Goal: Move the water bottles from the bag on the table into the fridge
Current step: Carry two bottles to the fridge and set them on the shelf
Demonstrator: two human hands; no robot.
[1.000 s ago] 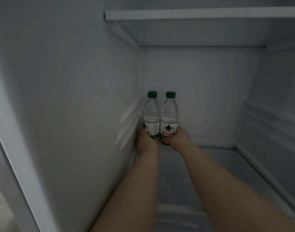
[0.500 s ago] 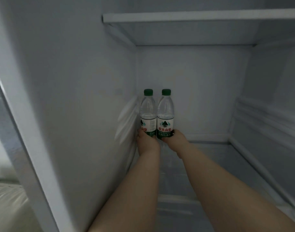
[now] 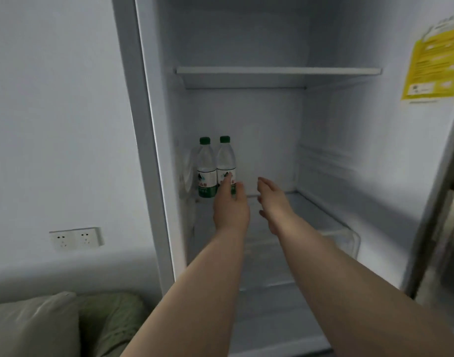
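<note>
Upright and touching in the back left corner of the fridge shelf [image 3: 313, 212]: left bottle [image 3: 206, 163], right bottle [image 3: 225, 161]. Left grip [image 3: 231, 206] released, fingers straight before the right bottle's label, contact unclear. Right grip [image 3: 273, 199] released too, grasping nothing, apart from both.

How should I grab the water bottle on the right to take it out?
Hold the right bottle round its clear middle, coming from the front and right. It stands upright, and the left bottle sits close on its other side by the fridge wall, so only those sides are open. Its round body probably suits a curled hand better than the small green cap.
</note>
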